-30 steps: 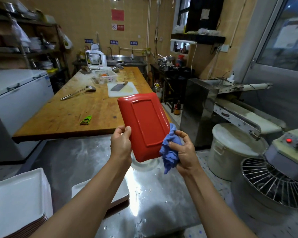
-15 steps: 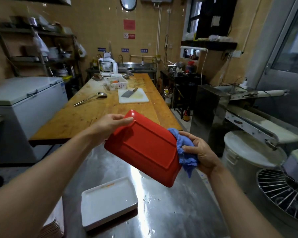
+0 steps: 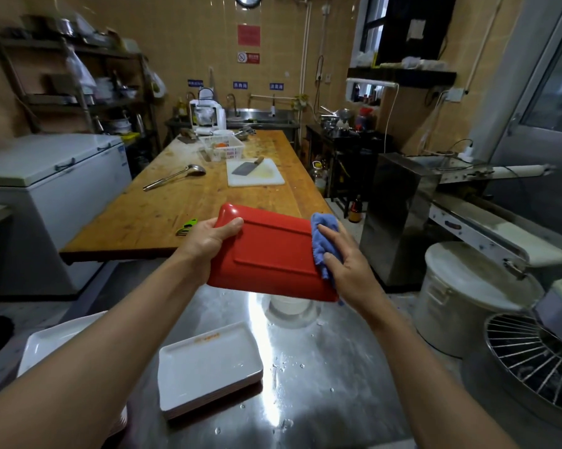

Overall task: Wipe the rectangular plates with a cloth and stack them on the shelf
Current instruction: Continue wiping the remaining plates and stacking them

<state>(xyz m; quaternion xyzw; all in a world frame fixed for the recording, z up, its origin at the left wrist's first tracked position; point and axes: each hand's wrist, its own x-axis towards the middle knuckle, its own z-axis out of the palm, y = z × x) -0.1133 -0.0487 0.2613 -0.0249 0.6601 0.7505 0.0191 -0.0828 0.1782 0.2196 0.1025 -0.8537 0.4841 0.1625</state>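
I hold a red rectangular plate in the air over the steel table, its underside turned toward me. My left hand grips its left short edge, thumb on the underside. My right hand presses a blue cloth against the plate's right edge, with the cloth bunched between its fingers and the plate. Below on the steel table lies a small stack of white rectangular plates. Another white stack sits at the lower left, partly hidden by my left forearm.
A long wooden table beyond holds a cutting board with a cleaver, a ladle and a white basket. A chest freezer stands left, a metal shelf rack behind it. White lidded bucket and mixer guard at right.
The plate has swung from upright to nearly level, long side across. My left hand moved to its left edge, and my right hand with the cloth slid onto the right edge. The view rose.
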